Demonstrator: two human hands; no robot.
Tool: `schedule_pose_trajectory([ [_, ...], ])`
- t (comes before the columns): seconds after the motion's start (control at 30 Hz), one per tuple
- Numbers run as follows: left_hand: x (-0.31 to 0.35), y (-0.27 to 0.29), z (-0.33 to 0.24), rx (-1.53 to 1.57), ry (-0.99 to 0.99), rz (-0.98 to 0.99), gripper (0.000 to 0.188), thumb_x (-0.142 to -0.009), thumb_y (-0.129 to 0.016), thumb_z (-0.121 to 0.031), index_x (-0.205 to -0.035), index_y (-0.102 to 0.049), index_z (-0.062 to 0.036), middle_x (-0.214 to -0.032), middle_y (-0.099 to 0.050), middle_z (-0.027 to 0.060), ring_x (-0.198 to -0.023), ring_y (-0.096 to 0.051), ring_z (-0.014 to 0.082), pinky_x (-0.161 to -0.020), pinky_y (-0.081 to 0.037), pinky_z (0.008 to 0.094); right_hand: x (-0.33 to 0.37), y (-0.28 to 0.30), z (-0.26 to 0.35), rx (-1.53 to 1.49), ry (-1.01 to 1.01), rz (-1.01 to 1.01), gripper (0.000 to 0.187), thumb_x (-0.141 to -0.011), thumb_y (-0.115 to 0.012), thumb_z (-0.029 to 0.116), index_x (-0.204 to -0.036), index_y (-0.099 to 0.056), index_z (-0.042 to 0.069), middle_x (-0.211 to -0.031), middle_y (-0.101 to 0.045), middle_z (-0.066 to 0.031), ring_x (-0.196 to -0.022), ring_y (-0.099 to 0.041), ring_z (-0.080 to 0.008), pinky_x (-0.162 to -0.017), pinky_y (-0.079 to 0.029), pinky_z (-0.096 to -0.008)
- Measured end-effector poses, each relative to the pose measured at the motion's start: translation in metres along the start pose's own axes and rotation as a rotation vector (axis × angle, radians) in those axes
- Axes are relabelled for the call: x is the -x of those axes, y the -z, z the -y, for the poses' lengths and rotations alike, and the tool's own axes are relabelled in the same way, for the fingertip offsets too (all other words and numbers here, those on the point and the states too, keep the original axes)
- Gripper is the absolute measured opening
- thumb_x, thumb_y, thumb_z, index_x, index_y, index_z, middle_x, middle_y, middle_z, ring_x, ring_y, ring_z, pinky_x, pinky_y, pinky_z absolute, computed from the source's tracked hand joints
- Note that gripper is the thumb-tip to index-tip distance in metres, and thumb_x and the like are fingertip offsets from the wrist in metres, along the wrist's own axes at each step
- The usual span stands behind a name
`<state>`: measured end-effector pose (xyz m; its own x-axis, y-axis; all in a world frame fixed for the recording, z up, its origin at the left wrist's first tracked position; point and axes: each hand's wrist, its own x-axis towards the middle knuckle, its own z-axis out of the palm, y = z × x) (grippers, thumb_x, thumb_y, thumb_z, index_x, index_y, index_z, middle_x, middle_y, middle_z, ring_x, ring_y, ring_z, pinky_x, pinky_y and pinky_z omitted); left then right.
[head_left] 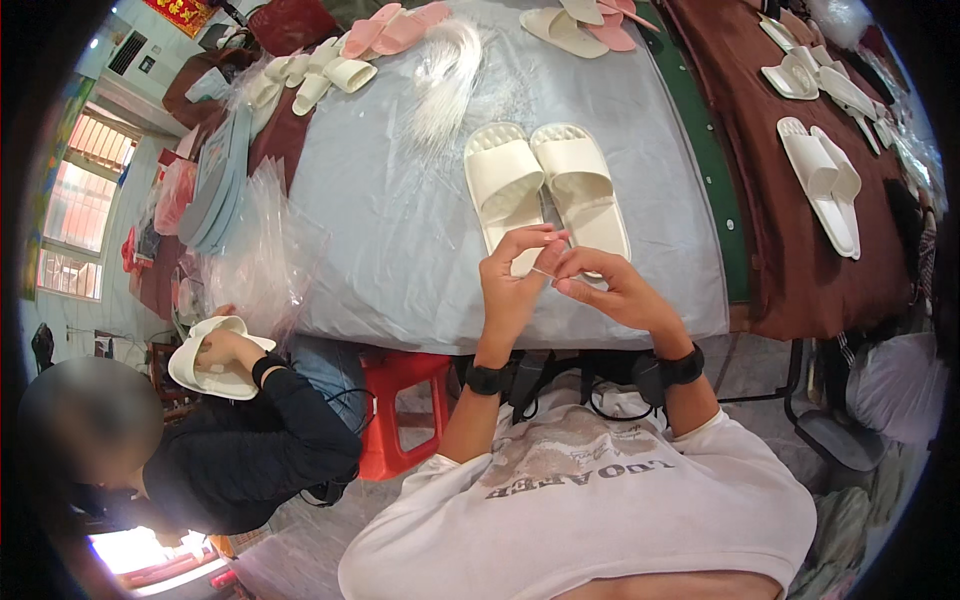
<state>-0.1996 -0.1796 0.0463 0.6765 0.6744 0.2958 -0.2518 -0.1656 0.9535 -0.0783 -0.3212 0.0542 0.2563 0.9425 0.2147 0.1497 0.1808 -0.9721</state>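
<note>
Frame centre: left grip [512, 275] and right grip [618, 290] pinched on thin pale strip [543, 273], at the fingertips. Cream slippers [503, 175] just above in frame, paired on grey bench [370, 215].

Pretty basic setup: the table [350, 200] is draped in a pale grey sheet, a red plastic stool [388, 455] is parked by its near edge, the floor [748, 368] is tiled grey, and daylight's let in by a barred window [85, 215].
</note>
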Motion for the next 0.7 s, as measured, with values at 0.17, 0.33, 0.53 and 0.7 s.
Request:
schedule_pose_trajectory([
  [0.17, -0.011, -0.004, -0.006, -0.103, -0.085, 0.102, 0.017, -0.091, -0.077, -0.008, -0.106, -0.070, -0.0028, -0.116, -0.074, 0.0129, -0.111, -0.067, 0.0215, -0.100, -0.049, 0.0349, 0.009, 0.006, -0.005, -0.219, -0.153, -0.054, 0.017, -0.103, -0.066, 0.015, -0.108, -0.067, -0.002, -0.102, -0.069, -0.0035, -0.096, -0.064, -0.0122, -0.088, -0.052, -0.0287],
  [0.33, -0.058, 0.015, -0.008, -0.528, -0.294, 0.161, 0.029, -0.088, -0.079, -0.012, -0.113, -0.068, -0.0025, -0.120, -0.071, 0.0140, -0.114, -0.065, 0.0309, -0.101, -0.049, 0.0398, 0.017, 0.027, -0.010, -0.207, -0.201, -0.295, 0.018, -0.104, -0.063, 0.015, -0.111, -0.066, -0.002, -0.102, -0.070, -0.0032, -0.090, -0.063, -0.0089, -0.084, -0.053, -0.0263],
  [0.53, -0.126, 0.012, -0.006, -0.935, -0.438, 0.221, 0.062, -0.077, -0.087, -0.041, -0.123, -0.067, -0.0053, -0.122, -0.066, 0.0150, -0.116, -0.061, 0.0352, -0.101, -0.049, 0.0454, 0.022, 0.041, -0.056, -0.080, -0.137, -0.606, 0.018, -0.104, -0.064, 0.017, -0.105, -0.068, -0.001, -0.097, -0.071, -0.0030, -0.080, -0.062, -0.0083, -0.072, -0.050, -0.0235],
  [0.7, -0.136, -0.007, 0.017, -1.109, -0.305, 0.354, 0.083, -0.071, -0.084, -0.062, -0.131, -0.066, -0.0077, -0.130, -0.063, 0.0130, -0.123, -0.056, 0.0349, -0.104, -0.045, 0.0488, 0.025, 0.046, -0.068, -0.164, -0.140, -0.721, 0.018, -0.104, -0.064, 0.016, -0.105, -0.068, -0.001, -0.095, -0.071, -0.0035, -0.075, -0.062, -0.0074, -0.069, -0.050, -0.0231],
])
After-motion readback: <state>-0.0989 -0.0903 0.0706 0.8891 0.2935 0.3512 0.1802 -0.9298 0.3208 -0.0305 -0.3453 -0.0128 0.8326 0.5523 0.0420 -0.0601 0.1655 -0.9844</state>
